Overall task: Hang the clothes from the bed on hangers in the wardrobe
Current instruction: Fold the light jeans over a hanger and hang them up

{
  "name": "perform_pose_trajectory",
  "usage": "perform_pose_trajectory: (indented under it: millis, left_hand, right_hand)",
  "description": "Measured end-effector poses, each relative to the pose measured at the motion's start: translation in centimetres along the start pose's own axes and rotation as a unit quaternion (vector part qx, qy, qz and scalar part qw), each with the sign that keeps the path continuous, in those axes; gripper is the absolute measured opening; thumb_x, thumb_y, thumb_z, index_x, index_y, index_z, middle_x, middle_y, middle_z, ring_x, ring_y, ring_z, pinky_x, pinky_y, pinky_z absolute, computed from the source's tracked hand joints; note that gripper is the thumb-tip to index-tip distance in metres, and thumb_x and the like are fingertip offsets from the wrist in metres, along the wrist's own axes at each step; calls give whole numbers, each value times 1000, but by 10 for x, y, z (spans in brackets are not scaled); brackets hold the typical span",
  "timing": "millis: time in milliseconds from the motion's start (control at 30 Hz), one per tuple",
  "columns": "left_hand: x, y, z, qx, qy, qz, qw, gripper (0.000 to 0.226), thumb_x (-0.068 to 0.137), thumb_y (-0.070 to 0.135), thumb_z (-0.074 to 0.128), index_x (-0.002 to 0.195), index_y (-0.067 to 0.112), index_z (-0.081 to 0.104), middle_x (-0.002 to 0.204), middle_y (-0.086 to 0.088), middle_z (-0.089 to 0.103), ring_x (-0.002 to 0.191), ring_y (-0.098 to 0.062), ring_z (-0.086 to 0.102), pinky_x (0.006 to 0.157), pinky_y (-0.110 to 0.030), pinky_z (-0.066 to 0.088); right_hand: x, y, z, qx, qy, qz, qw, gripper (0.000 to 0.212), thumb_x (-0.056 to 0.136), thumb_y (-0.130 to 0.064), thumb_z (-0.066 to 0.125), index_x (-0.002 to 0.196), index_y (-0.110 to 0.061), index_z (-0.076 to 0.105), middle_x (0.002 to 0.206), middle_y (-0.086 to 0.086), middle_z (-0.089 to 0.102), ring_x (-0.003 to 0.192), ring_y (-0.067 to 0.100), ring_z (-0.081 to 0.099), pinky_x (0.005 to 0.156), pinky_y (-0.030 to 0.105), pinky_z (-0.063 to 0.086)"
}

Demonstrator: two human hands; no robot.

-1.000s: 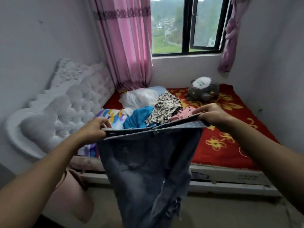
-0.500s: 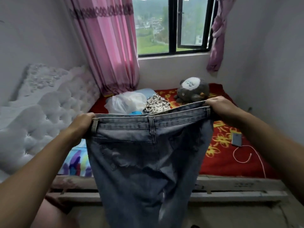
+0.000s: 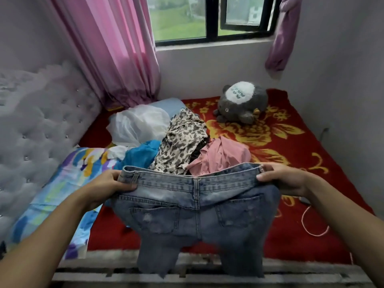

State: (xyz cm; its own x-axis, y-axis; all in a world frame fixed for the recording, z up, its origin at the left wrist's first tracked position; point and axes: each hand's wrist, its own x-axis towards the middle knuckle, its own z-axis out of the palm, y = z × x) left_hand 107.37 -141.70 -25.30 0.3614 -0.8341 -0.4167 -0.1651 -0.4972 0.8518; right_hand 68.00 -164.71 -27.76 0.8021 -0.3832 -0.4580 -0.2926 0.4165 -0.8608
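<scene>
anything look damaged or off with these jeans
Yes. The jeans, held up by the waistband in the left hand and right hand, have worn, torn patches on both back pockets and ragged, frayed leg ends. It may be deliberate styling. The other clothes lie heaped on the bed.

I can make out no writing, number or brand mark from here. The jeans (image 3: pixel 193 206) show only stitching on the waistband and back pockets. The small dark marks on the white patch of the plush toy (image 3: pixel 243 100) are shapes, not letters.
</scene>
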Motion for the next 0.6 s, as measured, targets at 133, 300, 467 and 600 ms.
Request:
perform_pose_trajectory:
  millis: [133,300,467,600]
  left_hand:
    - [66,1,-2,34,24,7,999,7,75,-3,73,81,0,71,78,-11,73,70,-16,65,60,-19,53]
    - [191,-16,1,89,76,5,993,17,75,3,77,63,10,67,54,7,60,59,-9,51,50,-19,41]
    - [340,-32,18,156,148,8,977,23,75,20,74,65,3,62,59,-5,53,65,-20,49,57,-33,32]
    - [436,-41,36,150,215,-4,965,16,88,15,61,99,7,68,95,-17,68,93,-31,61,79,-35,46]
  right_hand:
    - [62,-3,-38,-158,141,25,977,45,70,-4,82,112,-5,65,109,14,71,104,30,68,96,48,52]
    - [146,-2,-70,-208,249,41,945,24,76,3,75,93,-12,70,80,1,73,80,16,68,65,24,54]
    - [270,10,-130,-259,370,88,888,15,72,-5,79,83,-12,71,88,8,74,80,20,66,76,39,55]
    - [359,20,-177,-217,465,96,853,19,73,-16,80,86,-20,65,96,2,71,91,25,65,85,44,54]
